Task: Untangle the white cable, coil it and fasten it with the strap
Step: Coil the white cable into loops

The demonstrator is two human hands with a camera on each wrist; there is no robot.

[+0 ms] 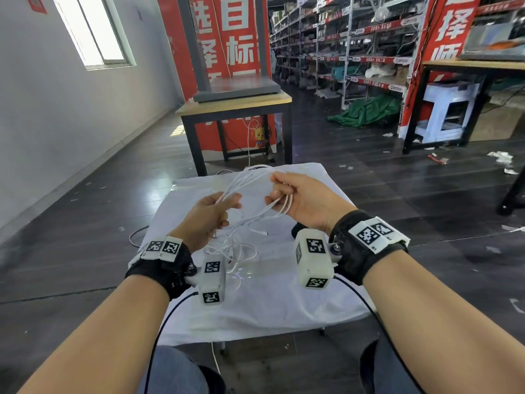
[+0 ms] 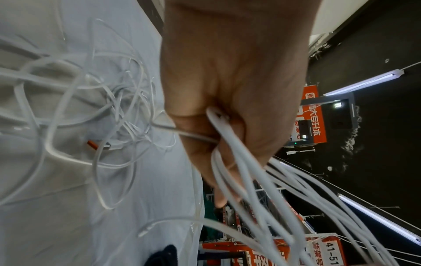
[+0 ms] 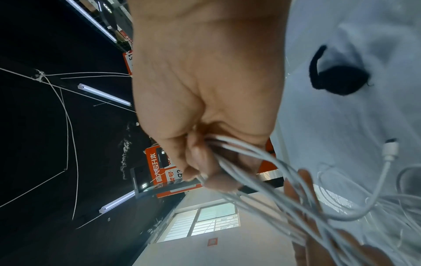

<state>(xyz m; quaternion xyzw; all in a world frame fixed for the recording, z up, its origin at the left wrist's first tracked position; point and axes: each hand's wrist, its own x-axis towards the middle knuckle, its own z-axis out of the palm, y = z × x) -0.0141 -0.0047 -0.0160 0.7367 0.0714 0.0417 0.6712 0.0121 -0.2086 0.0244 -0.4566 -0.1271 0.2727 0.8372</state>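
Note:
Several loops of the white cable [image 1: 250, 180] stretch in the air between my two hands above the small table. My left hand [image 1: 216, 211] grips one end of the loops, its fingers curled round the strands [image 2: 230, 162]. My right hand [image 1: 287, 191] pinches the other end of the bundle [image 3: 230, 149]. More cable hangs down into a loose tangle [image 1: 235, 248] on the white cloth. A white plug [image 3: 390, 149] dangles free near the tangle. The black strap [image 3: 337, 81] lies on the cloth under my right wrist, half hidden in the head view [image 1: 295, 230].
The small table is covered with a white cloth [image 1: 284, 302]. A wooden table with black legs [image 1: 235, 109] stands just beyond it. Shelving [image 1: 355, 46] fills the right side of the room. Scraps of litter lie on the dark floor [image 1: 426, 189].

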